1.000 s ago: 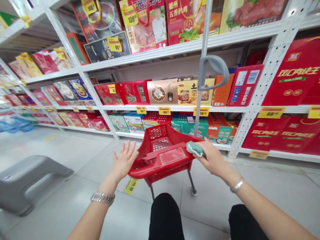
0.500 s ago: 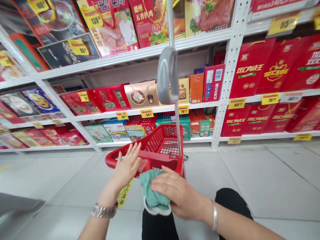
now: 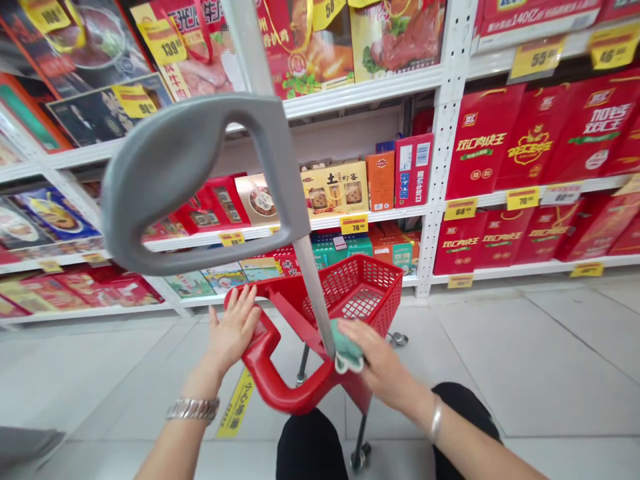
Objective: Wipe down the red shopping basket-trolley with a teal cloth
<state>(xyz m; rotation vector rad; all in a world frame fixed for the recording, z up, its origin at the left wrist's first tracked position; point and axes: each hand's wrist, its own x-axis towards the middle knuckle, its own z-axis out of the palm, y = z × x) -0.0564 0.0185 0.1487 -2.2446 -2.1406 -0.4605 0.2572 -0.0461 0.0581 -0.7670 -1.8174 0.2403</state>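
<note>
White metal shelves (image 3: 365, 92) in at least 3 levels hold red gift boxes (image 3: 493, 147) and other boxed goods, while the pale tiled floor (image 3: 525, 360) carries a yellow sticker (image 3: 236, 403) and a red shopping cart (image 3: 363, 293) on wheels.

shopping cart (image 3: 357, 297) — before the person's legs (image 3: 310, 447) | pole handle (image 3: 200, 180) — rising from cart | gift boxes (image 3: 335, 190) — on shelving (image 3: 440, 200), beyond cart | cloth (image 3: 347, 353) — on cart rim, under right hand (image 3: 385, 367)

Small teal cloth (image 3: 347, 351), bunched, pale hem showing, against lower metal pole (image 3: 311, 293) of red plastic shopping cart (image 3: 267, 373). Gray loop handle (image 3: 200, 173) atop pole, tilted toward camera. Red mesh basket (image 3: 361, 297) upright on wheeled legs.
</note>
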